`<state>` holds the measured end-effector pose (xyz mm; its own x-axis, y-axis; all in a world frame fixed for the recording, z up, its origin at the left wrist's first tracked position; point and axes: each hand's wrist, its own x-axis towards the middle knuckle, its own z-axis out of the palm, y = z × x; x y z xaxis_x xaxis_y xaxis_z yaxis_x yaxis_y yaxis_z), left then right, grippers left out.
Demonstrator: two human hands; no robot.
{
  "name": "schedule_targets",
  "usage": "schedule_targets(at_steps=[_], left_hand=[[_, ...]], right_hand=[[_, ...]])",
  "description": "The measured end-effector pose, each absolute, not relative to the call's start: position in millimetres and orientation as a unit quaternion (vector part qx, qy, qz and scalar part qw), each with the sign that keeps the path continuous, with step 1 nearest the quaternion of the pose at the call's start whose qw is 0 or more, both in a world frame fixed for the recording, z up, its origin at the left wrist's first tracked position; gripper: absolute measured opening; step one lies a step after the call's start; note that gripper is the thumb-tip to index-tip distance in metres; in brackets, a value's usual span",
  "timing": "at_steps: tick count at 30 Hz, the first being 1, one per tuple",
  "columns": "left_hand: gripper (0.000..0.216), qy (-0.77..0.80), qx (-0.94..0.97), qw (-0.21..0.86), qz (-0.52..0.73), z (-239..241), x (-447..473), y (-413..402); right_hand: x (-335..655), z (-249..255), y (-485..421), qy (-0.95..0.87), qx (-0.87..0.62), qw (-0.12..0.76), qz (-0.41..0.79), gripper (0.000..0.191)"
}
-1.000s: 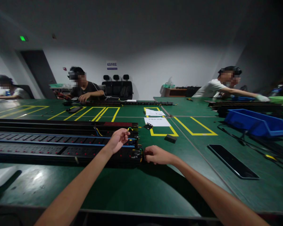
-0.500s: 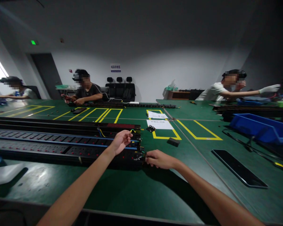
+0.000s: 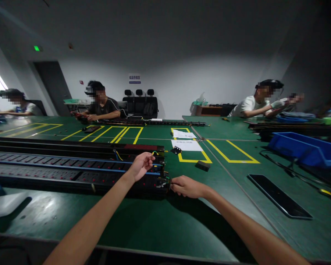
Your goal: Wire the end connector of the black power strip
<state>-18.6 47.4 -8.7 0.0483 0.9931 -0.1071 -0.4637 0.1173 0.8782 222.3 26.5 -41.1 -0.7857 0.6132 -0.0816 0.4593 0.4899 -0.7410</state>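
Note:
Long black power strips (image 3: 57, 176) lie side by side on the green table, their open ends with loose wires toward the middle. My left hand (image 3: 141, 166) is raised over these ends, thumb and fingers pinched on a yellow-green wire (image 3: 155, 153). At the end of the nearest strip, my right hand (image 3: 187, 186) is closed, its fingertips against a small dark piece at the strip's end. What exactly they grip is hidden by the fingers. A small black bracket with holes (image 3: 176, 150) lies just beyond the strip ends.
Right of my hands lie a black block (image 3: 202, 165), a phone (image 3: 280, 196), a blue bin (image 3: 306, 149) and black cables (image 3: 292, 170). Paper sheets (image 3: 187, 145) lie ahead within yellow tape. A white object (image 3: 7, 205) sits at left. Several co-workers sit across the table.
Both my hands stay almost in the same place, the left pinched and the right at the strip's end. The co-worker at the right has drawn a gloved hand back.

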Motion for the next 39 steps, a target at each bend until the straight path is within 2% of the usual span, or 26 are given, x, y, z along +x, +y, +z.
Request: schedule_targets(at_steps=[5,12,24,31,39], left_hand=[[0.004,0.386,0.338,0.641,0.571,-9.5,-19.1,47.8],[0.006,0.390,0.345,0.635,0.571,-8.2,-18.5,46.5],[0.008,0.383,0.344,0.634,0.577,-12.0,-19.3,48.0],[0.027,0.380,0.368,0.622,0.577,-12.9,-18.8,46.8],[0.034,0.370,0.401,0.596,0.589,-15.2,-17.9,45.7]], right_hand=[[223.7,-39.0,26.3,-0.860,-0.305,0.084,0.402,0.023],[226.0,-41.4,26.6,-0.863,-0.295,0.095,0.399,0.033],[226.3,-44.1,29.3,-0.844,-0.297,0.099,0.436,0.033],[225.6,-43.8,28.9,-0.848,-0.306,0.092,0.423,0.033],[225.6,-39.7,27.1,-0.847,-0.308,0.090,0.423,0.032]])
